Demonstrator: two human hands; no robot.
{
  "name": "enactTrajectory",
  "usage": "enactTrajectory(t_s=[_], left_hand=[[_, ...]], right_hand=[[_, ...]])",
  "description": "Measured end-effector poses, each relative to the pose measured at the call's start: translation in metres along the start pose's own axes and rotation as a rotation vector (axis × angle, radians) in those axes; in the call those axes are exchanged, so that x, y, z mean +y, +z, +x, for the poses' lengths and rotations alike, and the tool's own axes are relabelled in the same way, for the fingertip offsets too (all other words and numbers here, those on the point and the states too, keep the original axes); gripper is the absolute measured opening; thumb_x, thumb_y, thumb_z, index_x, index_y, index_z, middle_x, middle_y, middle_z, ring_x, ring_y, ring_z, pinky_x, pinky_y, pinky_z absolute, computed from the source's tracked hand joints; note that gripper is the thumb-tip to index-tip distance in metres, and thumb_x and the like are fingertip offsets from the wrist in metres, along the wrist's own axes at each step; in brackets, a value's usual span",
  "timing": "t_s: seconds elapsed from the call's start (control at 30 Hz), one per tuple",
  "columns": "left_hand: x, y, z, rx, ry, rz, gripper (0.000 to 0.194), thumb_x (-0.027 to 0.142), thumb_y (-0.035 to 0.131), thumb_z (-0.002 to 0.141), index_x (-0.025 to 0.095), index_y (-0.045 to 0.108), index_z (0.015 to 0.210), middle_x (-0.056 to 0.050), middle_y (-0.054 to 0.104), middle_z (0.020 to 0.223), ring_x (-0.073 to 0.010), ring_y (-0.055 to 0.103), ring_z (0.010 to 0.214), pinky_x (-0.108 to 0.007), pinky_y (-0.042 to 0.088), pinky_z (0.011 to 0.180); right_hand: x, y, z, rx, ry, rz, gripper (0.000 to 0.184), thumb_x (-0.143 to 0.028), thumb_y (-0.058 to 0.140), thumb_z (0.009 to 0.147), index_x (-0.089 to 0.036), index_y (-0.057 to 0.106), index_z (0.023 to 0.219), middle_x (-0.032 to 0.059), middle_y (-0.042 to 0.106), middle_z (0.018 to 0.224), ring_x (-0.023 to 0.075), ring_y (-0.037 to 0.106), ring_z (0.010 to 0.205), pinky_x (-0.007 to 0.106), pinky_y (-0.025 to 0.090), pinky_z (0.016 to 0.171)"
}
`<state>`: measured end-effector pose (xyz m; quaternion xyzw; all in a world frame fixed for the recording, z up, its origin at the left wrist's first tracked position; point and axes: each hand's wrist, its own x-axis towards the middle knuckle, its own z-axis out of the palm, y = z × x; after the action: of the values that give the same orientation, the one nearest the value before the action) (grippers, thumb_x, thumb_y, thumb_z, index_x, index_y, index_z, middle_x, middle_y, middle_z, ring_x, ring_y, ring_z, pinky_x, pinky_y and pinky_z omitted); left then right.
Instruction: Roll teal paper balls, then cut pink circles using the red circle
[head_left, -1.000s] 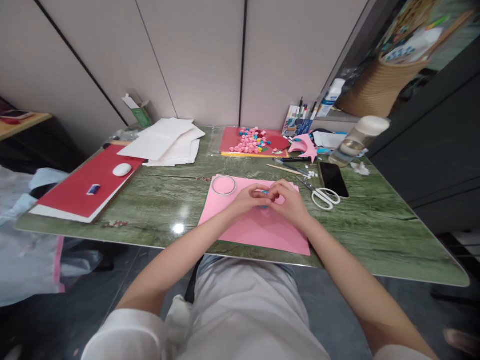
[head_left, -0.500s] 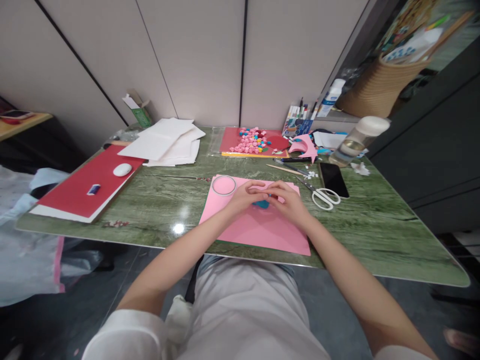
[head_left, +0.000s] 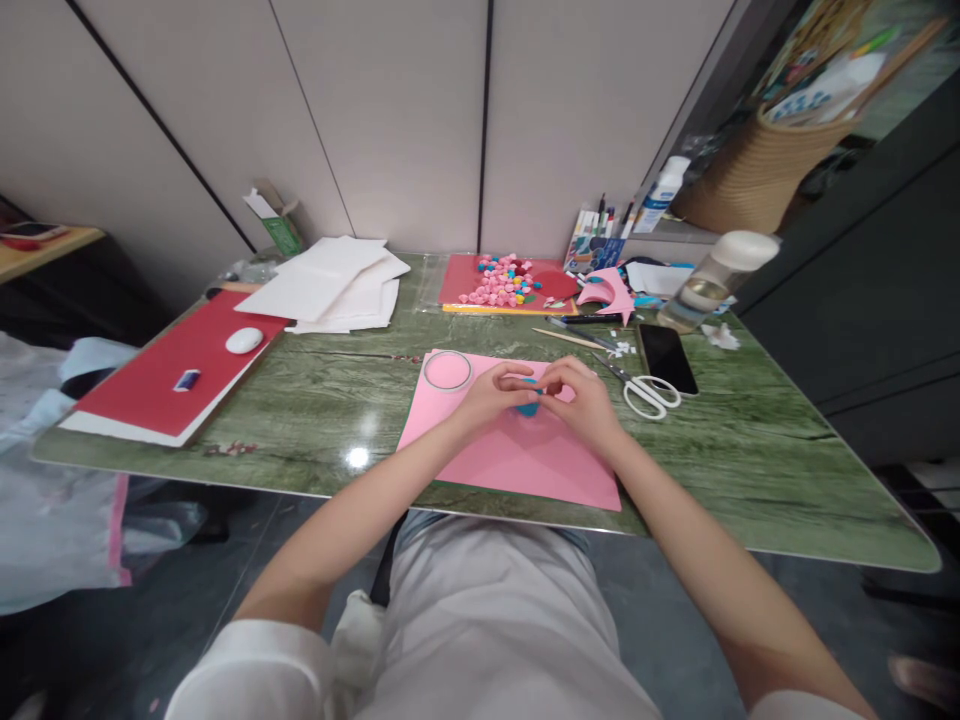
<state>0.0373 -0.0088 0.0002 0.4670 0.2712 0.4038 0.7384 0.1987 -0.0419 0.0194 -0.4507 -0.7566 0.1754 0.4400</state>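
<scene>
Between my two hands is a small piece of blue paper (head_left: pixel 529 407), held above a stack of pink paper (head_left: pixel 517 462). My left hand (head_left: pixel 491 393) pinches its left side with thumb and fingers. On its right edge, the fingertips of my right hand (head_left: pixel 581 398) are closed. The fingers partly cover the piece, so its full shape is hidden. A clear round ring (head_left: pixel 448 371) lies on the pink paper's far left corner. White-handled scissors (head_left: pixel 649 396) rest on the table just right of my right hand.
Behind the pink paper, a red sheet (head_left: pixel 461 275) bears many small pink and blue paper rolls (head_left: pixel 499 288). At the right are a black phone (head_left: pixel 667 360) and a bottle (head_left: pixel 716 282). White sheets (head_left: pixel 322 285) and red paper (head_left: pixel 161 375) lie left.
The blue piece has turned between my fingers and shows more of its face. My right fingers have shifted slightly, while both arms stay nearly in place.
</scene>
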Motion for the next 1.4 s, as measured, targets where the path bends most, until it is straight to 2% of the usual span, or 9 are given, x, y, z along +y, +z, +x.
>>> enactTrajectory(t_s=[0.4, 0.57, 0.7, 0.9, 1.2, 1.4], left_hand=[[0.0009, 0.004, -0.0021, -0.017, -0.05, 0.041, 0.047, 0.02, 0.076, 0.049, 0.014, 0.054, 0.09, -0.003, 0.065, 0.071, -0.0119, 0.058, 0.062, -0.026, 0.042, 0.063], [0.0016, 0.0005, -0.0008, 0.036, -0.027, 0.01, 0.045, 0.018, 0.073, 0.053, 0.014, 0.054, 0.093, -0.002, 0.065, 0.068, -0.0114, 0.059, 0.06, -0.026, 0.042, 0.064], [0.0025, -0.0017, -0.0002, 0.046, -0.016, 0.019, 0.043, 0.018, 0.072, 0.054, 0.014, 0.054, 0.093, -0.001, 0.064, 0.065, -0.0107, 0.059, 0.059, -0.025, 0.041, 0.063], [-0.0002, -0.0027, 0.0024, 0.048, 0.023, 0.054, 0.046, 0.022, 0.073, 0.054, 0.015, 0.053, 0.094, -0.001, 0.065, 0.069, -0.0126, 0.06, 0.062, -0.027, 0.042, 0.066], [0.0007, -0.0008, 0.0008, 0.067, -0.002, 0.063, 0.046, 0.023, 0.074, 0.053, 0.015, 0.053, 0.094, -0.003, 0.066, 0.072, -0.0122, 0.06, 0.064, -0.027, 0.042, 0.067], [0.0005, 0.0018, -0.0007, 0.01, -0.018, 0.041, 0.046, 0.02, 0.075, 0.052, 0.014, 0.054, 0.093, -0.003, 0.065, 0.073, -0.0126, 0.059, 0.066, -0.029, 0.044, 0.069]], right_hand=[[-0.009, 0.0014, 0.0013, -0.054, -0.025, -0.02, 0.011, -0.019, 0.059, 0.072, -0.019, 0.05, 0.067, 0.0014, 0.047, 0.077, 0.0122, 0.047, 0.066, 0.026, 0.042, 0.059], [-0.0087, -0.0014, 0.0006, -0.061, -0.023, -0.023, 0.005, -0.022, 0.059, 0.074, -0.021, 0.057, 0.078, 0.0019, 0.049, 0.082, 0.0115, 0.049, 0.065, 0.027, 0.043, 0.062], [-0.0063, -0.002, 0.0007, -0.083, -0.039, -0.02, 0.012, -0.025, 0.055, 0.079, -0.024, 0.061, 0.089, 0.0034, 0.052, 0.087, 0.0125, 0.051, 0.068, 0.029, 0.045, 0.064], [-0.0046, 0.0009, 0.0013, -0.146, -0.08, -0.013, 0.021, -0.022, 0.048, 0.083, -0.027, 0.061, 0.099, 0.0052, 0.054, 0.094, 0.0176, 0.052, 0.089, 0.033, 0.045, 0.075], [-0.0027, 0.0009, 0.0006, -0.02, -0.014, -0.02, 0.012, -0.019, 0.057, 0.076, -0.024, 0.062, 0.086, 0.0034, 0.051, 0.089, 0.0133, 0.051, 0.072, 0.029, 0.045, 0.064], [-0.005, 0.0011, 0.0015, -0.031, -0.003, -0.015, 0.006, -0.017, 0.061, 0.072, -0.02, 0.056, 0.072, 0.0025, 0.05, 0.087, 0.0121, 0.05, 0.069, 0.028, 0.045, 0.062]])
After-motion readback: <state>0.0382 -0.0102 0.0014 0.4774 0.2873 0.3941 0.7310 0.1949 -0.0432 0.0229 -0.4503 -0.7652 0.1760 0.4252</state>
